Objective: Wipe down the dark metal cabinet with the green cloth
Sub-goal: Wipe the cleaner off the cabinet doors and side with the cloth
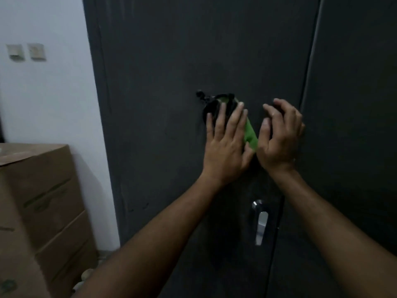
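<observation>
Green cloth (250, 134) lies flat against the front of the dark metal cabinet (171, 61), at mid-height on its left door, pinned under the left hand (225, 145), whose grip is wide with straight fingers pressing it. Just right of it, the right hand (279, 136) has a narrow grip, fingers curled with tips on the door, holding nothing I can see. Below hangs a silver handle (261, 222), and cardboard boxes (38, 201) stand to the near left by the white wall (43, 93).

Dim, soft picture

Little light — the white wall (49, 100) looks brightest, the handle (261, 222) shines, and edges bend.
</observation>
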